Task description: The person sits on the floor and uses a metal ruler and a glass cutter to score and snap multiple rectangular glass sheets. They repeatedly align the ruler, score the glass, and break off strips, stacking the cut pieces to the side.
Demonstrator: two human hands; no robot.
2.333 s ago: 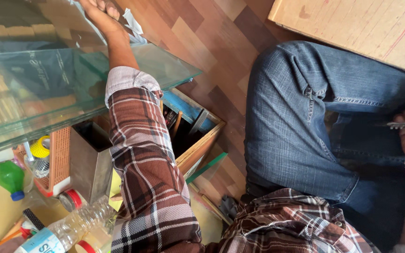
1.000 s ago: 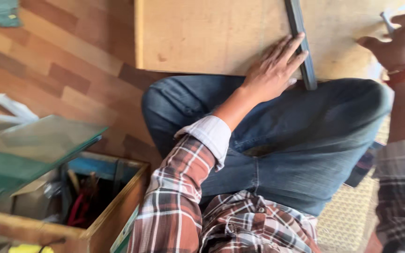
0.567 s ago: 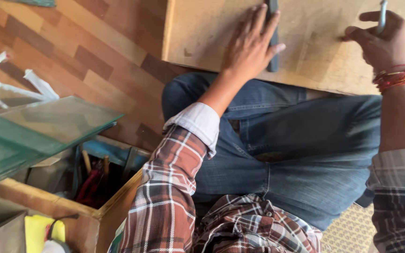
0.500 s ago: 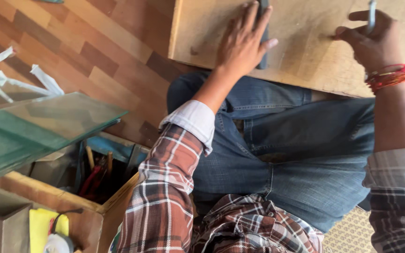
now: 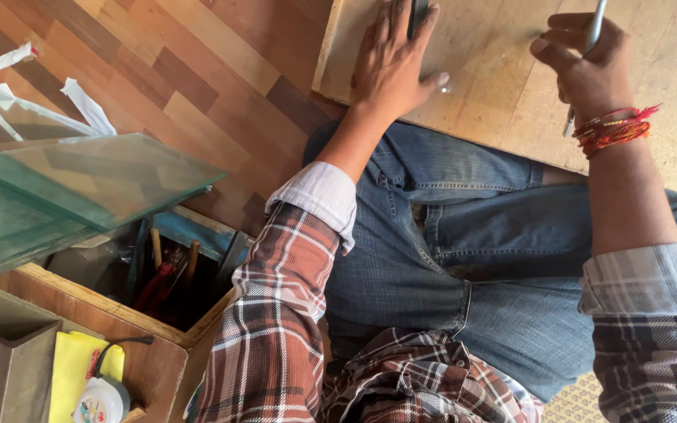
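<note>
— How is the left hand (image 5: pixel 392 66) placed?
— It is laid flat, palm down, fingers spread, at the upper middle of the frame, forearm extended.
— And the right hand (image 5: pixel 589 66)?
— It is raised at the upper right, fingers curled closed, wrist bent.

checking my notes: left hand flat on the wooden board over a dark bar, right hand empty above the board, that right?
Not quite. The head view shows the right hand holding a slim metal tool in its fingers, not empty. The rest stands: the left hand lies flat on the wooden board, over a dark bar.
</note>
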